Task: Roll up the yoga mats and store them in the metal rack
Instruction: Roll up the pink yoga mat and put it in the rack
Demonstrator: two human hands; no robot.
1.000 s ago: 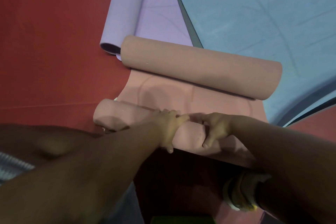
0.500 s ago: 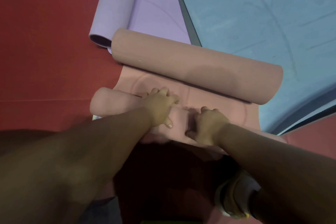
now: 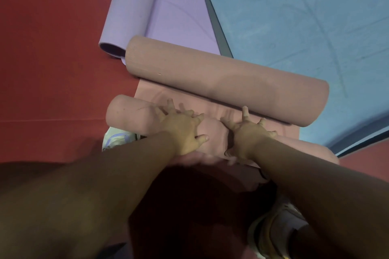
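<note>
A pink yoga mat lies on the red floor, curled at both ends. Its near roll [image 3: 130,113] runs left to right under my hands, and its far end forms a thicker roll [image 3: 227,80]. Only a narrow flat strip [image 3: 147,90] of mat shows between the two rolls. My left hand [image 3: 183,130] presses on top of the near roll with fingers spread forward. My right hand [image 3: 246,132] presses beside it, fingers splayed and reaching toward the far roll. The metal rack is out of view.
A purple mat [image 3: 168,6] with one curled edge lies beyond the pink one. A large blue mat [image 3: 294,17] is spread out at the right, partly under the pink mat. My shoes [image 3: 117,139] [image 3: 271,235] stand on the red floor [image 3: 52,48].
Both hands have pushed forward, rolling the near roll toward the far roll. The flat strip between the rolls has shrunk, and my fingers have spread from a curled grip to flat pressing.
</note>
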